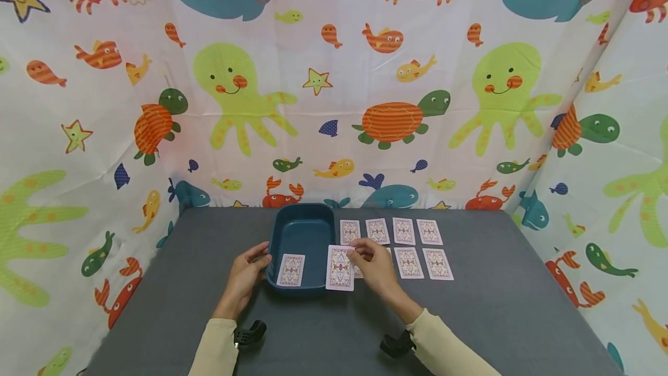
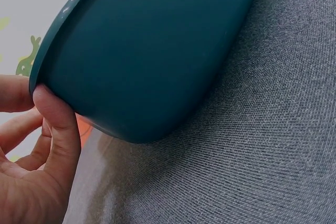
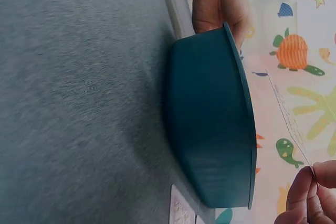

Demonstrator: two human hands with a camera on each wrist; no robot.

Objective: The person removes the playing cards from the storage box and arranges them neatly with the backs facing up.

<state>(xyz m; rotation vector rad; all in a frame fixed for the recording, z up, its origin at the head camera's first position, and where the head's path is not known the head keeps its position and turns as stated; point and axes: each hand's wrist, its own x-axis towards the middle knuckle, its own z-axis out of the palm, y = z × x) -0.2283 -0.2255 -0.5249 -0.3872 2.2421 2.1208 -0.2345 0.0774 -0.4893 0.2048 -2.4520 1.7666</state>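
My left hand [image 1: 244,276] pinches the left rim of a dark teal plastic tub [image 1: 305,235]. In the left wrist view the thumb lies against the outside of the tub [image 2: 147,56], with a finger over its rim. Between thumb and fingers, my right hand [image 1: 380,268] holds a playing card [image 1: 338,274], patterned back up, over the tub's right front edge. The right wrist view shows this card [image 3: 287,121] nearly edge-on, above the rim. Another playing card [image 1: 290,270], back up, sits in the front left of the tub.
Right of the tub, several playing cards [image 1: 409,263] lie face down in two rows on the grey tabletop [image 1: 496,306]. One front-row card is partly hidden by the right hand. A curtain [image 1: 323,115] printed with sea animals hangs behind the table.
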